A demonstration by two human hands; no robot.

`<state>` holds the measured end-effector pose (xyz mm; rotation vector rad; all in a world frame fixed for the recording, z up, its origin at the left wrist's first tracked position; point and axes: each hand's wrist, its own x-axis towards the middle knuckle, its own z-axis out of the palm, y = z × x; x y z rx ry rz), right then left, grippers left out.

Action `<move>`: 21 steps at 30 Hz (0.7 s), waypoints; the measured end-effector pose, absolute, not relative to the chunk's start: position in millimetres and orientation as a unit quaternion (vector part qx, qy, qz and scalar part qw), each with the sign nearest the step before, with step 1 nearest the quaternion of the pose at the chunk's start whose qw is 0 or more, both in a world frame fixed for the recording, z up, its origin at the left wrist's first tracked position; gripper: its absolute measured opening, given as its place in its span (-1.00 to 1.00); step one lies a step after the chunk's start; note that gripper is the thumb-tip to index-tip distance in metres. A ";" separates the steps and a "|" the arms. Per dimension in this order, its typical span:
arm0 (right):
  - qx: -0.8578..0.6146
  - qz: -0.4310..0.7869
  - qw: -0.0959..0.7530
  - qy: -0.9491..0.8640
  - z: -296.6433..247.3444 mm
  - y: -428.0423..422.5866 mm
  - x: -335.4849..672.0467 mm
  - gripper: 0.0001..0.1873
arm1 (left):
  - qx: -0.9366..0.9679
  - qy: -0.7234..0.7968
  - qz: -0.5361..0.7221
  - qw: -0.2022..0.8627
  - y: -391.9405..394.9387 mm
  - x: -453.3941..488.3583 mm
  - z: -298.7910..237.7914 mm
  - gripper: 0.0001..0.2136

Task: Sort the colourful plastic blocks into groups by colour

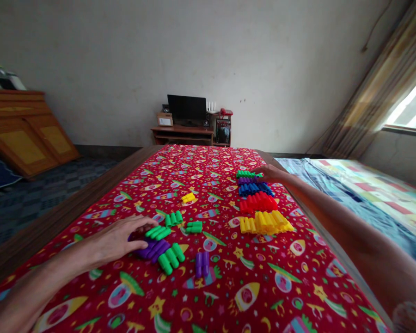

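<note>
My left hand is over a small pile of plastic building blocks shaped like joined tubes. Its thumb and fingers are apart, touching the edge of the purple blocks and near a green block. Other green blocks lie against the pile. My right hand reaches to the far end of the sorted rows, its fingers closed at the end of the green row. Nearer me come a purple row, a blue row, a red row and a yellow row.
Loose on the red patterned cloth are a yellow block, a green block and a purple block. A bed adjoins the table's right side. A desk with a monitor stands by the far wall, a wooden cabinet at left.
</note>
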<state>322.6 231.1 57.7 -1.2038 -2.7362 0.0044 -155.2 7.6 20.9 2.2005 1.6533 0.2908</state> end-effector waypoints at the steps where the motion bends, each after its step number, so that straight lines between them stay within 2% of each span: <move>1: -0.403 0.003 0.081 -0.912 61.5 229.7 321.3 -0.57 | 0.778 0.590 0.105 0.191 6.3 -155.0 21.5 -0.63; 7: -0.429 0.002 0.119 -0.895 88.7 210.6 298.7 -0.64 | 0.763 0.607 0.091 0.202 3.9 -149.4 24.7 -0.53; 13: -0.290 -0.002 0.131 -0.948 96.7 149.8 228.8 -0.68 | 0.763 0.614 0.082 0.185 3.1 -127.3 27.1 -0.51; 16: -0.158 -0.014 0.061 -0.985 92.3 98.8 186.6 -0.69 | 0.735 0.617 0.165 0.228 5.7 -120.8 21.5 -0.50; 19: -0.060 -0.042 -0.022 -0.997 85.1 56.7 154.1 -0.68 | 0.667 0.607 0.288 0.323 8.7 -115.6 19.7 -0.36; 21: -0.046 -0.052 -0.035 -0.997 81.0 42.5 139.8 -0.70 | 0.619 0.584 0.363 0.380 9.5 -110.8 22.3 -0.26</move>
